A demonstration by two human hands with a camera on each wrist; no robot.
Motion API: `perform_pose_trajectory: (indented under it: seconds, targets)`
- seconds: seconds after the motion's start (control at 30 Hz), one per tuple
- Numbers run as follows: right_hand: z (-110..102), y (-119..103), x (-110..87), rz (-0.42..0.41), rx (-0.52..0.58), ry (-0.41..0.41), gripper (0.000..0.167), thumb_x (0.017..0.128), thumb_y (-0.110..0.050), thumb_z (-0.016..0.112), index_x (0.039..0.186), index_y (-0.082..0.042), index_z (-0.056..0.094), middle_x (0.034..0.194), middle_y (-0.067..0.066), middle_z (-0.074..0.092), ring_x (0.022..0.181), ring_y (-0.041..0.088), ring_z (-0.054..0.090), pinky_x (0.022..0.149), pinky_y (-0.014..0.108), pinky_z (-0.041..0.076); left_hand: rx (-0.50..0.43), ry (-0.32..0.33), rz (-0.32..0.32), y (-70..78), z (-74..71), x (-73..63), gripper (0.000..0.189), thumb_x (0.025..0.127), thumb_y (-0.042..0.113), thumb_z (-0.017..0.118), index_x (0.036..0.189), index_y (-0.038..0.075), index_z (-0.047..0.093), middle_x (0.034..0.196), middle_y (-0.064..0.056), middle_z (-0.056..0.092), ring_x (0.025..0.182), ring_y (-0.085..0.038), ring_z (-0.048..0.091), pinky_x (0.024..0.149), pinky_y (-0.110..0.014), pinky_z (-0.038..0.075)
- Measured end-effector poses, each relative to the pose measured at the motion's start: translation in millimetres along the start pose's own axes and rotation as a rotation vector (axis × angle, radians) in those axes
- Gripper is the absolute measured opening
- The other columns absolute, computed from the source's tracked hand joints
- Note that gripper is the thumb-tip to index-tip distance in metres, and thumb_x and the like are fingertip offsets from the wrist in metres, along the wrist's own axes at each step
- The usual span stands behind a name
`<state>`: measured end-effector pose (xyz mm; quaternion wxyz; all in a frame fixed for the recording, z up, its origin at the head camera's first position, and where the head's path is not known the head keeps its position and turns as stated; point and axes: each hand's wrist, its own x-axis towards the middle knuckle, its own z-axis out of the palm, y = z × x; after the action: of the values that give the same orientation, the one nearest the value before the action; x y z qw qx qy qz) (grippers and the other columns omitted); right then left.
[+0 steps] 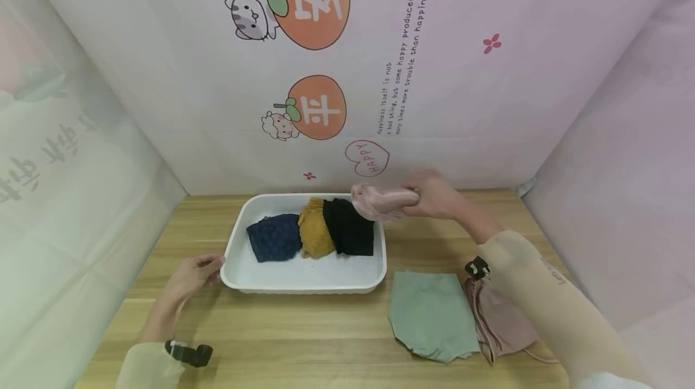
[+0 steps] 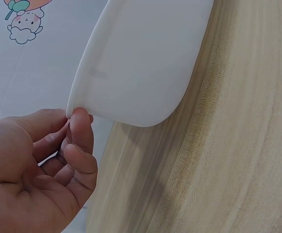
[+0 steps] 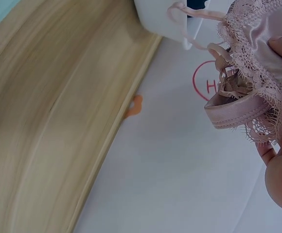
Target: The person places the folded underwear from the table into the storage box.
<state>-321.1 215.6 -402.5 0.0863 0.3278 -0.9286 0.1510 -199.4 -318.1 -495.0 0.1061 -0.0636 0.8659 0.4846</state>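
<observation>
My left hand (image 1: 191, 277) pinches the left rim of a white plastic tray (image 1: 304, 278) between thumb and fingers, as the left wrist view shows close up on the tray wall (image 2: 141, 63). Over the tray's back right corner, my right hand (image 1: 434, 197) holds a pink lace-trimmed satin garment (image 1: 382, 201) up in the air. Thin straps and a stitched band hang from this garment (image 3: 240, 110) in the right wrist view. Inside the tray lie a folded navy cloth (image 1: 275, 237), a mustard cloth (image 1: 316, 230) and a black cloth (image 1: 350, 229), side by side along the back.
Right of the tray, a folded pale green cloth (image 1: 432, 315) lies on the wooden table (image 1: 293, 341). Beside it is a dusky pink cloth (image 1: 505, 325) with a cord, partly under my right forearm. Printed fabric walls (image 1: 445, 105) stand at the back and both sides.
</observation>
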Motion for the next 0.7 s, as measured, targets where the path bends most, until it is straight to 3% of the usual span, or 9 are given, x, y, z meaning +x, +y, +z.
perform_pose_trajectory:
  seconds: [0.7]
  targets:
    - [13, -44, 37.6, -0.114, -0.005, -0.01, 0.03, 0.072, -0.036, 0.08, 0.095, -0.019, 0.073, 0.087, -0.007, 0.067, 0.08, 0.014, 0.055, 0.081, 0.036, 0.046, -0.041, -0.005, 0.018, 0.4, -1.0, -1.3, 0.048, 0.103, 0.027, 0.057, 0.132, -0.011, 0.057, 0.089, -0.005, 0.067, 0.078, -0.01, 0.06, 0.067, -0.024, 0.055]
